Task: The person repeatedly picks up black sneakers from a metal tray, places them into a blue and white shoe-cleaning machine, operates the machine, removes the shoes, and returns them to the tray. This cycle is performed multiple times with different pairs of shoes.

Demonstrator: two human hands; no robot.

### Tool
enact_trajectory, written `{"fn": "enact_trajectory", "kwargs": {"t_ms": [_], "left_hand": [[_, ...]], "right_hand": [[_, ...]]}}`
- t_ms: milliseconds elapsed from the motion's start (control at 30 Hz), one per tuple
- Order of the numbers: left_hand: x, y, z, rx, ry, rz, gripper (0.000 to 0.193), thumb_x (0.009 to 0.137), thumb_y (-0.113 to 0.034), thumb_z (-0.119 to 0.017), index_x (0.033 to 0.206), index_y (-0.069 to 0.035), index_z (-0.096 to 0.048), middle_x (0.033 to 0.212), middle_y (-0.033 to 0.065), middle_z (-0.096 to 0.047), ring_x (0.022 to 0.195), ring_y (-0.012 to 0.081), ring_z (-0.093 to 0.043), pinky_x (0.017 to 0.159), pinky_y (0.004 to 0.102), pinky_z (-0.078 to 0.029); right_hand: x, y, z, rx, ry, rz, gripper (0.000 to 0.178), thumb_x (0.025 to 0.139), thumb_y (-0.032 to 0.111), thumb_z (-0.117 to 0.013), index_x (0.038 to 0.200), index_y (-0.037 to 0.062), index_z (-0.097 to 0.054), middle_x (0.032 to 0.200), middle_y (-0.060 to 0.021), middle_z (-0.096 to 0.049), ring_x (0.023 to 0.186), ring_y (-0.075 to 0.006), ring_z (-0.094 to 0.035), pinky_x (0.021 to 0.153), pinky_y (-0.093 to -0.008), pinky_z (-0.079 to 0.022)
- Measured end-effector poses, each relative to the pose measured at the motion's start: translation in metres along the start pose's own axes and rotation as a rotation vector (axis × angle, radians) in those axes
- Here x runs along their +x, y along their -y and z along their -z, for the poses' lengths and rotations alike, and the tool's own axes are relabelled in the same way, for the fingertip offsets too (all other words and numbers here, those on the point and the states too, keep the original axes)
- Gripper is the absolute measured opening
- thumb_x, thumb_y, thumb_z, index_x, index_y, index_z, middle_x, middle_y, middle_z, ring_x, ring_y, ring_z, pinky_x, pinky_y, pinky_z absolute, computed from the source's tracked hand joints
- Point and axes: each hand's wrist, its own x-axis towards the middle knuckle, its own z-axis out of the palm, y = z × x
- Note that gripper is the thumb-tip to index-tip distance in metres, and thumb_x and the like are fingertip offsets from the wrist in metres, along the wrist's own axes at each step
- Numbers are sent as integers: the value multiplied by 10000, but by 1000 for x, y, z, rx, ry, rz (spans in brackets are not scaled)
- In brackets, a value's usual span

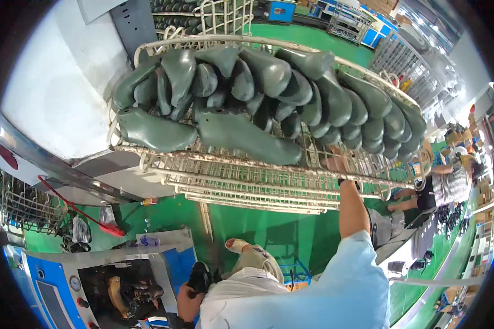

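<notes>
Dark green shoe lasts (247,137) lie heaped on the top shelf of a cream wire rack (269,164). My right hand (336,160) reaches into the rack at its front right part, close to the lasts. Its fingers are mostly hidden among the wires and lasts, so their grip does not show. Low in the picture, beside my body, my left hand (188,302) is closed around a black shoe (199,276). Another last (156,130) lies sideways at the left front of the shelf.
A blue and grey machine (55,285) with a gauge and knobs stands at lower left. A white machine housing (55,82) borders the rack's left side. Another person (450,183) is at the far right, past a grey machine (387,226). The floor (269,230) is green.
</notes>
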Motion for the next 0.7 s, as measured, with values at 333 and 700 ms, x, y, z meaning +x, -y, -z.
{"fn": "enact_trajectory", "kwargs": {"t_ms": [333, 700], "left_hand": [[-85, 23, 24, -42, -265, 381, 493, 786, -423, -875, 1042, -26, -737, 961, 183, -745, 908, 344, -718, 815, 457, -560], [-342, 206, -35, -435, -1099, 813, 440, 949, -442, -768, 1057, -16, -748, 1163, 197, -728, 1141, 330, -675, 999, 457, -518]], "right_hand": [[7, 49, -18, -506, -117, 163, 442, 1040, 336, -590, 1393, 76, -644, 1298, -177, -689, 1130, -308, -669, 1007, -475, -521], [-399, 344, -63, 264, 550, 1260, 495, 1112, 249, -570, 1550, 27, -509, 1538, -201, -561, 1372, -328, -579, 1075, -428, -511]]}}
